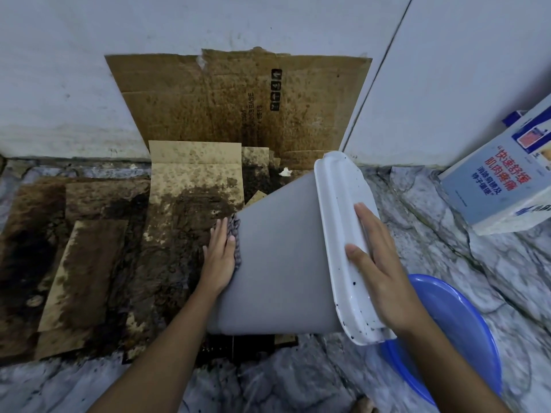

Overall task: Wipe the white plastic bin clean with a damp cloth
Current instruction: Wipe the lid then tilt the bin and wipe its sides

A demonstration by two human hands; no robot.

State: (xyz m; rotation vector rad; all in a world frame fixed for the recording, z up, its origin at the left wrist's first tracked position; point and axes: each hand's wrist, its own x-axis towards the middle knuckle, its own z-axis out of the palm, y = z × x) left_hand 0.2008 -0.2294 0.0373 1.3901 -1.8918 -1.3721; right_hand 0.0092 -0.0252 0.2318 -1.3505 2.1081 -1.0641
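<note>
The white plastic bin (280, 257) lies tipped on its side in the middle of the view, its base to the left and its wide rim (343, 234) to the right, speckled with dark dirt. My left hand (219, 257) presses a checked cloth (237, 236) flat against the bin's base; only a strip of the cloth shows past my fingers. My right hand (378, 263) grips the rim, fingers over its edge and thumb on the outer face. The bin's inside is hidden.
Soiled, mouldy cardboard (190, 186) covers the floor under and left of the bin and leans on the wall behind. A blue plastic basin (465, 332) sits at the lower right. A printed carton (504, 180) stands at the right on the marble floor.
</note>
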